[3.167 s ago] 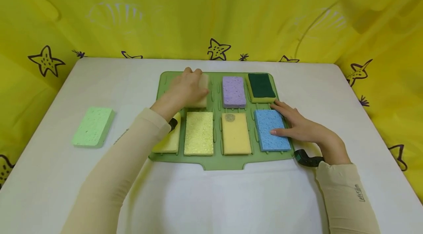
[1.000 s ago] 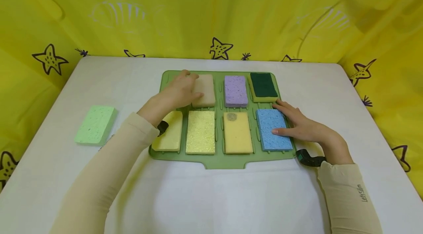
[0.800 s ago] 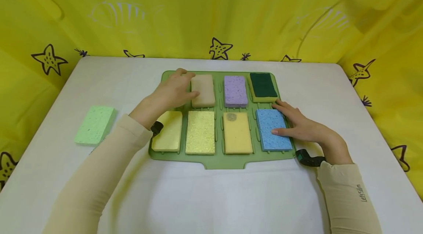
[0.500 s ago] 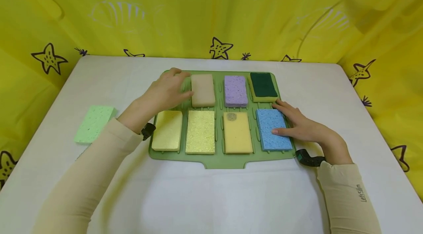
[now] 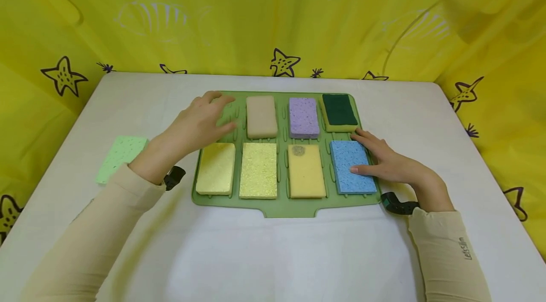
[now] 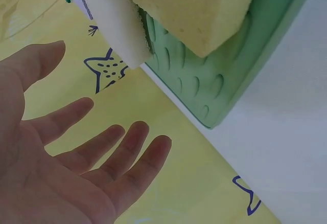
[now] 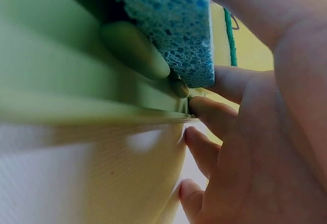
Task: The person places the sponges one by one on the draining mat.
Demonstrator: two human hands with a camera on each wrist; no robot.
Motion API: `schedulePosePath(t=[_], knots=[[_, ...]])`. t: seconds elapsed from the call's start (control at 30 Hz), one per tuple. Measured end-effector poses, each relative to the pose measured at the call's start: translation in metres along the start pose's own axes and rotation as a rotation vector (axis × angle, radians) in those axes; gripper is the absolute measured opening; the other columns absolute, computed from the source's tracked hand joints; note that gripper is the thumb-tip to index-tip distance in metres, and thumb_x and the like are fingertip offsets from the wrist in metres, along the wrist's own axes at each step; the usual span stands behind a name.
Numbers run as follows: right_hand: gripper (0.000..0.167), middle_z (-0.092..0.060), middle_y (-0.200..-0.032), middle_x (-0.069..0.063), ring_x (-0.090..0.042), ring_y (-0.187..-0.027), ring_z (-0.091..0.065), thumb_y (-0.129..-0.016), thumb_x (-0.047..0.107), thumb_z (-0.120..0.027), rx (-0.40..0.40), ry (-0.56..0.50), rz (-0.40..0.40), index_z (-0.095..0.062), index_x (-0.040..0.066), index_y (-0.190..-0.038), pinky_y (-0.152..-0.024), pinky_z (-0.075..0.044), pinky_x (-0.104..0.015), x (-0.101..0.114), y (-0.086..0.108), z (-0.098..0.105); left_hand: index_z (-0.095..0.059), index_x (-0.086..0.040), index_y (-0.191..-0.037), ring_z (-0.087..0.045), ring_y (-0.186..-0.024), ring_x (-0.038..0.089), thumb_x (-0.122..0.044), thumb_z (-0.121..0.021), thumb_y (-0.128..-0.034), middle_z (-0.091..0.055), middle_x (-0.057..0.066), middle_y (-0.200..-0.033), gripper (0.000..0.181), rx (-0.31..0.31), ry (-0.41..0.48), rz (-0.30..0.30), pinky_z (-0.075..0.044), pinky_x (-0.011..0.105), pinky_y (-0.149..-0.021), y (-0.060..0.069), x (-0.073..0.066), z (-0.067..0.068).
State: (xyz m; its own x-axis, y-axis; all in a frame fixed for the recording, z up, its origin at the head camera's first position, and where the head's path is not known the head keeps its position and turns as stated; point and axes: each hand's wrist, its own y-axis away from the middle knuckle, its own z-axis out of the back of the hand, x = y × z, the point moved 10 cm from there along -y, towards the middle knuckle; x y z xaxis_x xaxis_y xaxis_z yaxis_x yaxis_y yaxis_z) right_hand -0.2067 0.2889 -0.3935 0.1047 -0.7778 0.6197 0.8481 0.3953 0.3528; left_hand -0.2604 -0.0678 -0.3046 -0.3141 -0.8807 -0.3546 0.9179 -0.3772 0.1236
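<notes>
My left hand (image 5: 194,124), fingers spread with nothing in them, hovers over the back left corner of a green ridged mat (image 5: 290,209). Nearest to it are a beige sponge (image 5: 261,117) in the back row and a pale yellow sponge (image 5: 216,169) in the front row. The left wrist view shows those bare fingers (image 6: 115,137) apart from the mat. My right hand (image 5: 390,164) rests at the mat's right edge, thumb lying on a blue sponge (image 5: 351,160). Its other fingers stretch along that edge; in the right wrist view the sponge (image 7: 173,35) touches the index finger.
The back row also holds a purple sponge (image 5: 304,118) and a dark green-topped scrub sponge (image 5: 339,111). In front lie a bright yellow sponge (image 5: 258,170) and a peach sponge (image 5: 306,174). A light green sponge (image 5: 121,155) sits on the white table (image 5: 298,259), partly behind the left arm.
My left hand has let go of the beige sponge and drawn away leftward, leaving it flat on the mat. The right hand stays put on the blue sponge.
</notes>
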Motion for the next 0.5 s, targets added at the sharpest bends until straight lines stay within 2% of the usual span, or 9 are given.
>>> schedulePosePath(t=[0.5], knots=[[0.092,0.002,-0.166,-0.019,-0.049,-0.15,0.0,-0.09,0.036,-0.071,0.004,-0.002,0.002,-0.015,0.011,-0.159,-0.111,-0.011,-0.078,0.001,-0.001,0.001,-0.035,-0.015,-0.153,-0.041,-0.13,0.047,-0.035,-0.061,-0.0973,-0.033,0.022,-0.155,0.064,-0.017,0.0,0.008,-0.047,0.066,-0.09,0.026,0.016,0.009]])
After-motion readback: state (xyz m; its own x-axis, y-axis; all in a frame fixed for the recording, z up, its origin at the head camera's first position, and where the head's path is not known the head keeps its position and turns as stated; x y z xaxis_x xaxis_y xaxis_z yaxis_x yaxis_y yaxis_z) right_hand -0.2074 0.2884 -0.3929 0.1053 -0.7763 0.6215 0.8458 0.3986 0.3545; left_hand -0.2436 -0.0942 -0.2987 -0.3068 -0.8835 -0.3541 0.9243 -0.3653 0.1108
